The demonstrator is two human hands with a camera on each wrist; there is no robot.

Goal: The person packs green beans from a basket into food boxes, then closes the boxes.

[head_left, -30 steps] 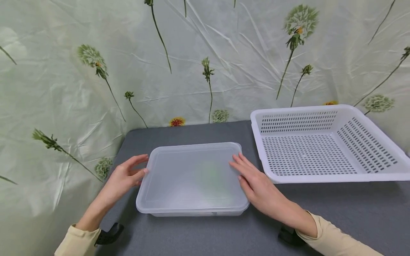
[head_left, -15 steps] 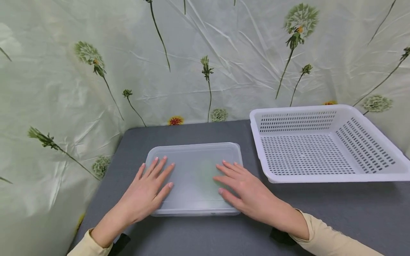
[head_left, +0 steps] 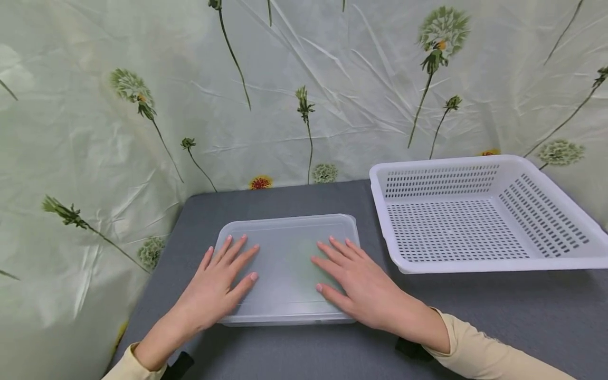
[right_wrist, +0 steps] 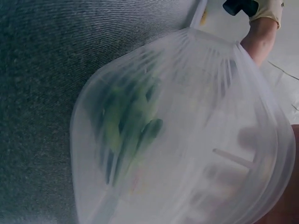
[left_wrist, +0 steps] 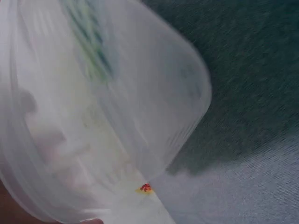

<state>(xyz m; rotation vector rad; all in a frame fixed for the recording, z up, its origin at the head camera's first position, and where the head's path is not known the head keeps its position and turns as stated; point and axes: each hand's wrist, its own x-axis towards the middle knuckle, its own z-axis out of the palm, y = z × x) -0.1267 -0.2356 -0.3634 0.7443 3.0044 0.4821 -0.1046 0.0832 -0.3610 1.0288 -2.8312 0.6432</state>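
A shallow translucent plastic box with its lid [head_left: 285,253] on lies on the grey table [head_left: 285,200]. Something green shows faintly through the plastic [right_wrist: 131,126]. My left hand [head_left: 223,277] lies flat on the lid's left half with straight fingers. My right hand [head_left: 351,274] presses flat on the right half, fingers spread. In the left wrist view the box [left_wrist: 103,107] fills the frame, blurred. Cream sleeves cover both forearms.
A white perforated plastic basket [head_left: 475,211] stands to the right of the box, close to its corner. A floral cloth backdrop [head_left: 142,105] hangs behind and to the left of the table. The table's left edge runs near my left wrist.
Both hands moved from the box's side edges onto the top of the lid and now lie flat there. The box sits slightly nearer and lower than a second ago.
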